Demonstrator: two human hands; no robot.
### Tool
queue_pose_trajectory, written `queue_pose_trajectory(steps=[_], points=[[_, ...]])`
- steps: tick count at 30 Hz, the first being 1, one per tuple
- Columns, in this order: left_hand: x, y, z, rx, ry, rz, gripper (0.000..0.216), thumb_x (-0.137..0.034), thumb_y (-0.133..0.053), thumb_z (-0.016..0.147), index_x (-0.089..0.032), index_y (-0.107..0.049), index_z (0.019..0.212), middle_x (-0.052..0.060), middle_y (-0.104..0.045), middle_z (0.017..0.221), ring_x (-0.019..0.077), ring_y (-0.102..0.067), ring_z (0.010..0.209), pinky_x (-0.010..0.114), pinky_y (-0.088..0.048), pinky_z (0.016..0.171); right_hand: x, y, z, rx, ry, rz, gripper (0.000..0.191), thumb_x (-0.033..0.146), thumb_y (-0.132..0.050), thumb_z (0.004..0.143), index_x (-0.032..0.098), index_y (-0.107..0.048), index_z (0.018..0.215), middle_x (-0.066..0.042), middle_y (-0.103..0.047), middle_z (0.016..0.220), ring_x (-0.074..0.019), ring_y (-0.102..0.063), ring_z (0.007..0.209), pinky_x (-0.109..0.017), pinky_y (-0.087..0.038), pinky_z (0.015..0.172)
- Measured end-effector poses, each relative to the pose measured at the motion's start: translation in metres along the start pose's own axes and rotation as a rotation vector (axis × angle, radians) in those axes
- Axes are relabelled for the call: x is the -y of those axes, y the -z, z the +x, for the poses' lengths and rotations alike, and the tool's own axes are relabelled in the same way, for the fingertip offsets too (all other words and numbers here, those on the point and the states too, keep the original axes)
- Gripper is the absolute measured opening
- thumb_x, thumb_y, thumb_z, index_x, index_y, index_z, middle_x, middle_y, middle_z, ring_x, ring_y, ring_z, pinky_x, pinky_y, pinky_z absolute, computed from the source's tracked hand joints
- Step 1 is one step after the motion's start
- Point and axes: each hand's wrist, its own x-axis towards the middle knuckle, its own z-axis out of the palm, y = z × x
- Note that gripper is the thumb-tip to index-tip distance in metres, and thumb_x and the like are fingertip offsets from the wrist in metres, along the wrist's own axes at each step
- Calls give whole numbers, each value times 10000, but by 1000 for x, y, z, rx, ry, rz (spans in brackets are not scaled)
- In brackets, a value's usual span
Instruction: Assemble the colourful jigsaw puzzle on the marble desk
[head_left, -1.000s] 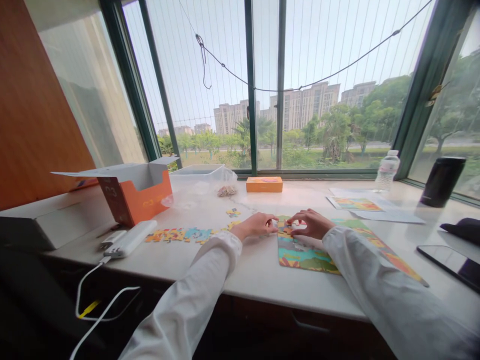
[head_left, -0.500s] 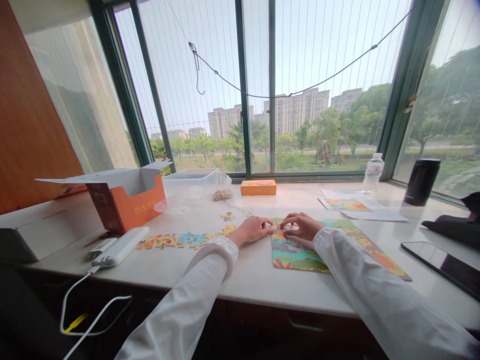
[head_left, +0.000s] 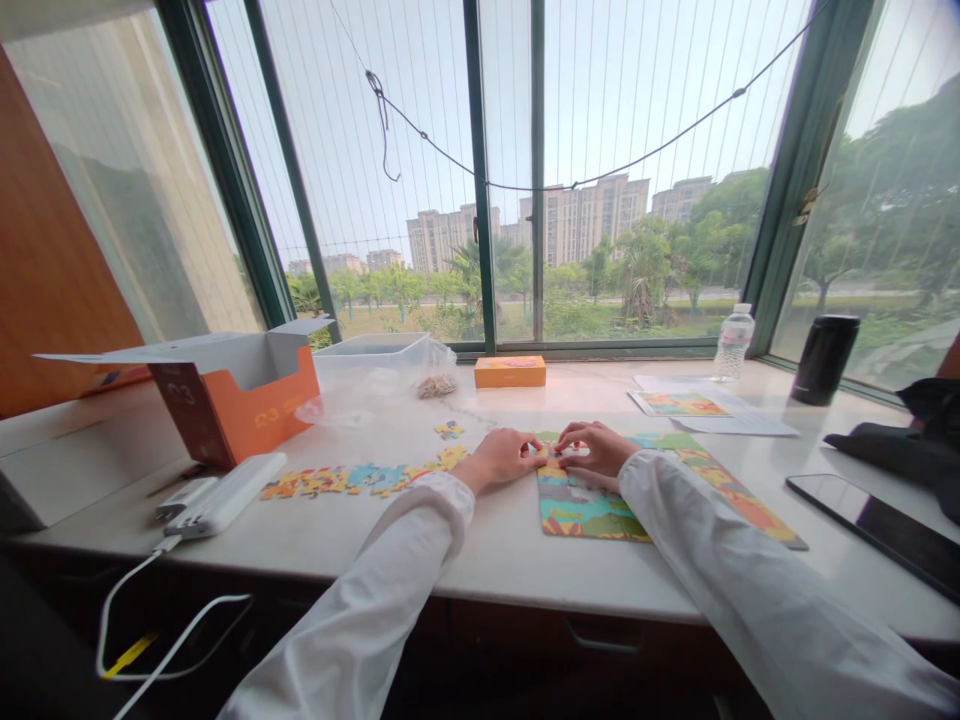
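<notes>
At the upper left of a colourful jigsaw puzzle board (head_left: 592,518), my two hands meet almost fingertip to fingertip. My left hand (head_left: 504,460) rests at the board's left edge, thumb and fingers curled together; whatever they hold is hidden. My right hand (head_left: 596,452) lies over the board with bent fingers, its thumb and forefinger closed at a small puzzle piece (head_left: 556,452) that is only partly visible. Loose puzzle pieces (head_left: 330,481) form a strip to the left of my left forearm. A few more pieces (head_left: 449,429) lie farther back.
An orange open box (head_left: 277,400), a white power bank with a cable (head_left: 232,495) and a clear plastic tub (head_left: 375,352) stand left. Behind are a small orange box (head_left: 510,372) and a picture sheet (head_left: 682,403). A bottle (head_left: 733,345), black tumbler (head_left: 825,360) and phone (head_left: 874,525) are right.
The whole view has shifted slightly, so things sit a little farther left. Both hands stay together at the same part of the board, with barely any finger movement.
</notes>
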Motion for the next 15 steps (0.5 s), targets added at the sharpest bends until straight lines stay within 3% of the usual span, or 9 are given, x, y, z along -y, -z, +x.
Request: queue_pose_trajectory(steps=[6,10,15], points=[[-4,1,-1,-46,-76,57,369,-500,-607,859,-255,-714,1113,29,-702,820,199,-632,814,299,-448,815,2,1,-2,-16,23,-32,243,482,-668,831,285,-756,942,-32,-709,1042,-189,-654,860,-340,-475,871],[-3,1,-1,-94,-130,111,478,-591,-558,870,-269,-677,1203,69,-684,1090,240,-590,1047,343,-421,941,3,1,-2,-45,21,-70,290,485,-677,824,278,-732,1020,-41,-707,1053,-190,-660,854,-352,-480,875],[1,3,-1,11,-176,155,765,-744,-521,800,-252,-525,1385,79,-614,1309,284,-526,1208,411,-377,1034,-4,2,-2,-92,-11,-73,398,464,-640,852,240,-667,1179,-79,-710,1115,-236,-673,973,-397,-489,923]])
